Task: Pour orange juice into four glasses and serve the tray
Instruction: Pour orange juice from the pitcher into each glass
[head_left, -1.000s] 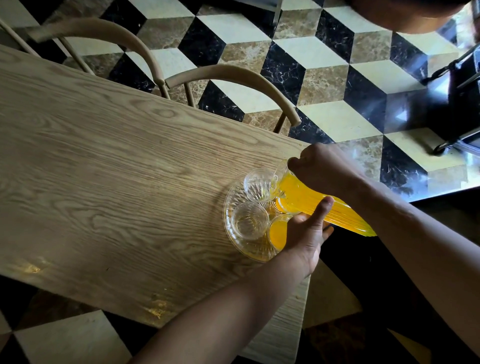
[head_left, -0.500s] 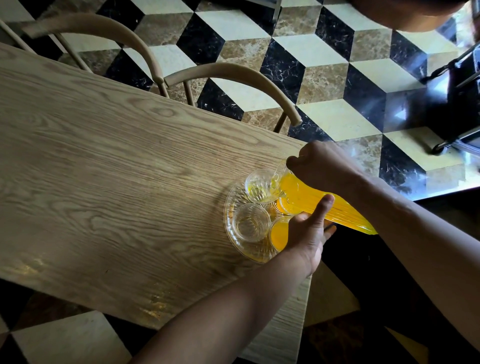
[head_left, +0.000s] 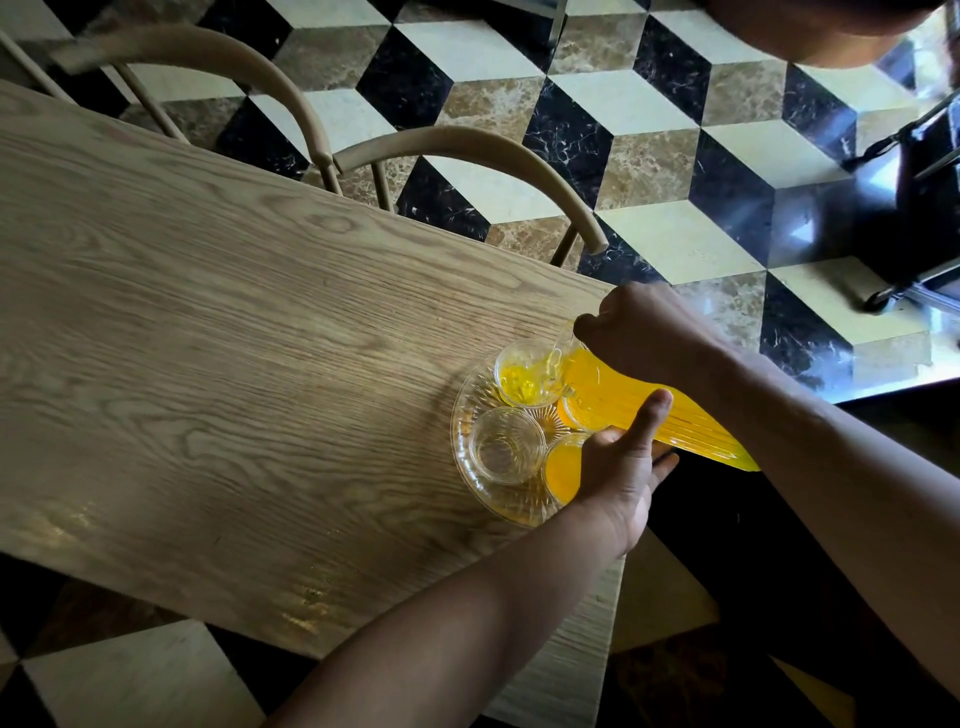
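A round cut-glass tray (head_left: 461, 441) sits near the right end of the wooden table (head_left: 234, 364) with small glasses on it. My right hand (head_left: 654, 332) grips the top of a ribbed jug of orange juice (head_left: 691, 426), tilted with its spout over the far glass (head_left: 524, 382), which holds a little juice. My left hand (head_left: 618, 473) supports the jug from the near side, thumb straight up against it, fingers beneath. The near-left glass (head_left: 506, 447) is empty. The near-right glass (head_left: 563, 467) holds juice. Another glass with juice (head_left: 576, 415) sits partly hidden under the jug.
Two curved wooden chair backs (head_left: 467, 148) (head_left: 208, 57) stand along the table's far edge. The floor is black, cream and brown cube-pattern tile. A dark wheeled frame (head_left: 924, 197) stands at the far right. The table's right edge lies just past the tray.
The far glass was clear a second ago and now shows yellow juice in its bottom. Both hands and the jug have stayed almost still.
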